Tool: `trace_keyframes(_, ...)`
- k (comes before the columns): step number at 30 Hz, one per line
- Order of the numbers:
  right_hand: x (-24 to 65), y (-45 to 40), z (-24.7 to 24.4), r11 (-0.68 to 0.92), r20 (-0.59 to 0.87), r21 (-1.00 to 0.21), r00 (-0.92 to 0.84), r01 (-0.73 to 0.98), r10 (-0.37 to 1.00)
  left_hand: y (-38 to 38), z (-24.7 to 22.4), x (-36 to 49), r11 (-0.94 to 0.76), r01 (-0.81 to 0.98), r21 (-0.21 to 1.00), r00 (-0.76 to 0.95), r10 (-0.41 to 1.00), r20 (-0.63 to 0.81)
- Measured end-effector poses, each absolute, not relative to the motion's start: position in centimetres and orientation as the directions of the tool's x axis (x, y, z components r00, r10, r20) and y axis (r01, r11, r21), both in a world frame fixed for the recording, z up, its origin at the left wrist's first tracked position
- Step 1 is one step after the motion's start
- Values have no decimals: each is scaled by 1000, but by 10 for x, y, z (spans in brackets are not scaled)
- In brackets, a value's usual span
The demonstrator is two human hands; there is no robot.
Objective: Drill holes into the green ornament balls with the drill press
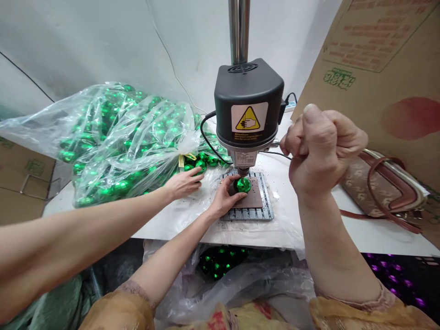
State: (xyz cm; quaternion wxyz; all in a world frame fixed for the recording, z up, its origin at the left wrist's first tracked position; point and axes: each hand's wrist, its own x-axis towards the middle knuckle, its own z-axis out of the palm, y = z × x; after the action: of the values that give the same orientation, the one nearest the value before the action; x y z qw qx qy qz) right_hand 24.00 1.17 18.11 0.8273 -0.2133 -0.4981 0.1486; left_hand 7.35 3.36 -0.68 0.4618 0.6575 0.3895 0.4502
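My left hand (227, 196) steadies a shiny green faceted ball (244, 184) between thumb and fingers, on a brown board (252, 195) over the slotted metal base (268, 208). Directly above the ball is the chuck (243, 172) of a small black bench drill press (248, 105) bearing a yellow warning label. Up at the machine's right side, my right hand (323, 146) is closed around its feed handle (274, 144), most of which the fingers hide. Whether the drill bit has entered the ball cannot be made out.
A co-worker's hand (185, 182) reaches in from the left beside a large clear plastic bag (130, 137) of green balls. More green balls (223, 261) lie in plastic below the table edge. A handbag (385, 183) and cardboard (378, 59) stand right; dark shavings dot the table.
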Motion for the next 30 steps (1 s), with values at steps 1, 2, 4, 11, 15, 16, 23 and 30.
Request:
trace_keyframes(1,241,12,181,864,760,-502,458,-36,461,30,-5,75,-270,79,960,300,924,236)
trace_keyframes(2,241,13,180,863,761,-504,454,-37,463,27,-4,77,-267,58,962,305,922,237)
trace_keyframes(4,242,14,179,858,761,-513,446,-27,470,22,-2,80,-254,23,967,306,922,236)
trace_keyframes(11,241,10,181,843,754,-538,443,-7,485,18,-3,85,-256,23,966,267,933,241)
trace_keyframes(15,240,6,182,835,755,-551,417,-13,505,18,-4,86,-242,5,970,260,937,233)
trace_keyframes(16,240,6,182,838,760,-546,414,-9,500,18,-5,86,-238,0,971,262,937,229)
trace_keyframes(23,236,4,171,876,793,-482,429,6,434,18,-6,85,-250,1,968,266,934,241)
trace_keyframes(30,236,2,158,904,825,-426,422,26,377,19,-9,84,-269,5,963,273,927,258)
